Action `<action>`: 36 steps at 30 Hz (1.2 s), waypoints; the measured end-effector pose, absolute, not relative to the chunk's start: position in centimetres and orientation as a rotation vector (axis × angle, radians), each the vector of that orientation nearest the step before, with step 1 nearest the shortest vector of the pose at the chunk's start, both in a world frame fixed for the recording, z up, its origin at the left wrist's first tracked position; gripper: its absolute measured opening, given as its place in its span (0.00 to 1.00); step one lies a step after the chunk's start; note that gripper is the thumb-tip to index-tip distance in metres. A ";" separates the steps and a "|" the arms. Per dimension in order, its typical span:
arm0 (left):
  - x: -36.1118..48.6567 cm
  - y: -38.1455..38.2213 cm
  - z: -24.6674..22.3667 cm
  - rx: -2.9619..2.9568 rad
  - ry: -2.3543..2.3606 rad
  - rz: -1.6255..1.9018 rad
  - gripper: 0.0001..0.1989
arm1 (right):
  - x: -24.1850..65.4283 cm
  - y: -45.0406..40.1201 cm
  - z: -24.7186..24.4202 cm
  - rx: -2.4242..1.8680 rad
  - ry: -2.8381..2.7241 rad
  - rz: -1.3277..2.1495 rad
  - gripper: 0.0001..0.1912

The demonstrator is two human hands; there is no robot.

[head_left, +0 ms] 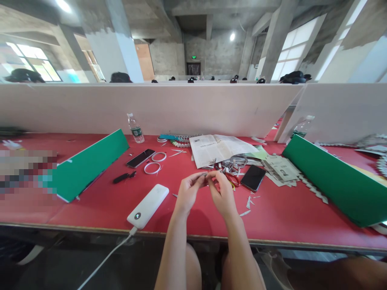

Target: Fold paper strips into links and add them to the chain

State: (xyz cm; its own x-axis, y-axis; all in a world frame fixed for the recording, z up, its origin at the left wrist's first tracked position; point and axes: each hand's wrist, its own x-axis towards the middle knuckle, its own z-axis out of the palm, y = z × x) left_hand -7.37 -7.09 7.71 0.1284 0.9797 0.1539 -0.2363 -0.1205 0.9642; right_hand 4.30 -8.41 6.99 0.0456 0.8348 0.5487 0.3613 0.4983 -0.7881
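My left hand point(189, 192) and my right hand point(221, 191) meet above the red table point(199, 222), fingertips pinched close together. Between them is a small greyish piece, mostly hidden by the fingers; it may be paper, but I cannot make out its kind. Just behind my right hand lie scissors point(233, 180) with red and yellow handles, partly covered. Beyond the hands a pile of folded paper strips point(234, 164) sits beside a spread newspaper sheet point(219, 147). Cut paper scraps point(248, 202) are scattered right of my right hand.
On the left are a white power bank point(148, 206) with a cable, a phone point(140, 158), tape rolls point(152, 168) and a black-handled tool point(123, 177). Another phone point(253, 178) lies right. Green dividers point(93, 165) flank the place; a bottle point(136, 129) stands near the white partition point(169, 108).
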 end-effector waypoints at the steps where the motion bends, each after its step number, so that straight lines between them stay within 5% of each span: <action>1: -7.3 -7.0 7.7 1.201 0.864 1.312 0.15 | 4.3 -8.4 7.0 -1.069 -1.510 0.503 0.07; 15: -7.1 -7.4 7.9 1.426 0.923 1.356 0.19 | 4.5 -8.5 7.7 -1.019 -1.416 0.474 0.08; 36: -6.9 -8.1 8.5 1.872 1.206 1.421 0.11 | 4.4 -8.5 7.4 -1.040 -1.347 0.598 0.05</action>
State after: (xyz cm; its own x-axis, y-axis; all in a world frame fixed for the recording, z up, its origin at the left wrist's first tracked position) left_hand -6.85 -8.10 8.46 0.0653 0.8653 0.4970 0.3501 -0.4863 0.8006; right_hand 4.36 -8.52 7.40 0.1783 0.8526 0.4912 0.2068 0.4556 -0.8658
